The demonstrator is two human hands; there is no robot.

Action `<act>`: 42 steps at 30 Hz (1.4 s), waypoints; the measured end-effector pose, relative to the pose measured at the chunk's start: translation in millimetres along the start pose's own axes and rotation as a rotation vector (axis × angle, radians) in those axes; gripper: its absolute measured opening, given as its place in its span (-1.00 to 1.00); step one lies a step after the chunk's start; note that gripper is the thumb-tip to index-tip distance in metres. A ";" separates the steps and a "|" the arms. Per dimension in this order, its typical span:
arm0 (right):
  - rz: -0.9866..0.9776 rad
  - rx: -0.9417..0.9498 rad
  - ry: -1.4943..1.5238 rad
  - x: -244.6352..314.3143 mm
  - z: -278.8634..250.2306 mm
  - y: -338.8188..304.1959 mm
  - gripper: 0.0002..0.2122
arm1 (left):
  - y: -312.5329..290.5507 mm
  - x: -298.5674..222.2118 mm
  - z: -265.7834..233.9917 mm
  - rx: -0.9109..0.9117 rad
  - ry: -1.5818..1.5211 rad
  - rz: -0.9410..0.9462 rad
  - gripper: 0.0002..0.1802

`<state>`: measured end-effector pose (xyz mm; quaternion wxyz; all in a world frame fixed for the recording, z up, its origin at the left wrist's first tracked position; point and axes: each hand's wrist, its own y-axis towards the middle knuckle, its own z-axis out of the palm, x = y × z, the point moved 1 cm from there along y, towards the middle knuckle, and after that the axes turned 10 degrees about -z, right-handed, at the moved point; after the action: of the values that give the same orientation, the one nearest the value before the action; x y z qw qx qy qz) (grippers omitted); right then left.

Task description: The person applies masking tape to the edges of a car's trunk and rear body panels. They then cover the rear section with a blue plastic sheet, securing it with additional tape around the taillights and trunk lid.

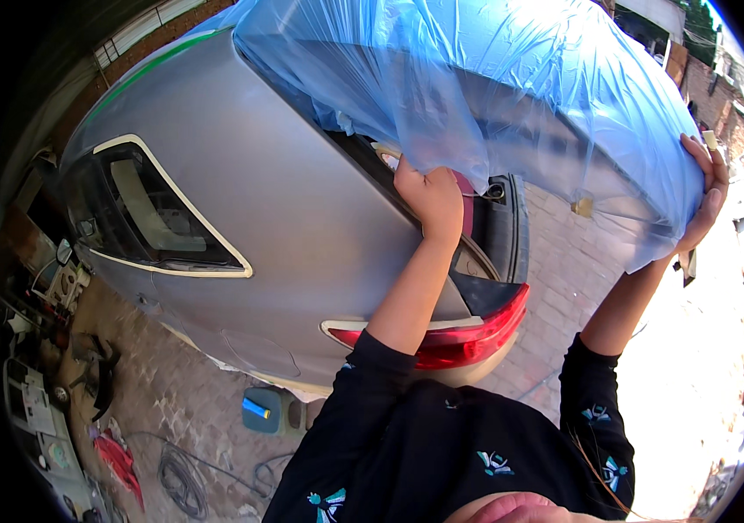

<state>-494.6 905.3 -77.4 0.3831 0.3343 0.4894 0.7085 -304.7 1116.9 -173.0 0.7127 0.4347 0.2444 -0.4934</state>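
Thin blue plastic sheet (555, 52) drapes over the roof and raised tailgate of a matte grey car (259, 166). My left hand (433, 199) is closed on the sheet's hanging lower edge, beside the open rear of the car. Out to the right, my right hand (709, 196) grips the sheet at the tailgate's outer edge, fingers curving round it. By those fingertips is a small cream piece (709, 139), perhaps masking tape. Pale tape (237, 260) frames the rear side window (150, 205). More tape borders the red tail light (477, 340).
On the brick-paved ground (555, 261) stands a grey-green box (274, 411) with a blue and yellow item on top. Coiled hose (182, 484) and a red cloth (117, 462) lie at lower left. Another vehicle (40, 427) and car parts stand along the left; rubble lines the right.
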 end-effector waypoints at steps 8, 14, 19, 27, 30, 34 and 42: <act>0.010 0.001 -0.041 1.9 1.4 -0.9 -0.47 | -16.1 -32.3 0.0 0.008 -0.108 -0.071 -0.69; 0.012 0.071 -0.119 -0.6 -8.7 3.7 -0.45 | -34.7 -41.6 7.5 -0.083 -0.173 0.108 -0.74; -0.103 0.243 -0.296 7.2 -20.4 14.4 -0.45 | -32.9 -82.3 -9.0 0.132 -0.266 -0.108 -0.80; -0.185 0.320 -0.404 15.0 -18.9 11.6 -0.50 | 86.4 -161.8 -43.4 0.576 -0.078 -0.160 -0.76; -0.150 0.316 -0.395 14.1 -24.1 12.2 -0.51 | 103.9 -183.7 -39.5 0.649 0.050 -0.168 -0.83; -0.141 0.321 -0.409 16.6 -24.8 19.4 -0.52 | 103.9 -198.2 -45.1 0.625 0.307 -0.009 -0.91; -0.577 -0.145 -0.197 72.5 -1.6 -15.9 -0.63 | 90.5 -224.6 -68.3 0.502 0.484 0.113 -0.81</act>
<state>-527.6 971.3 -85.8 0.6369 0.2203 0.4728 0.5677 -304.8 1298.1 1.5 0.5313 0.7133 0.2530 -0.3807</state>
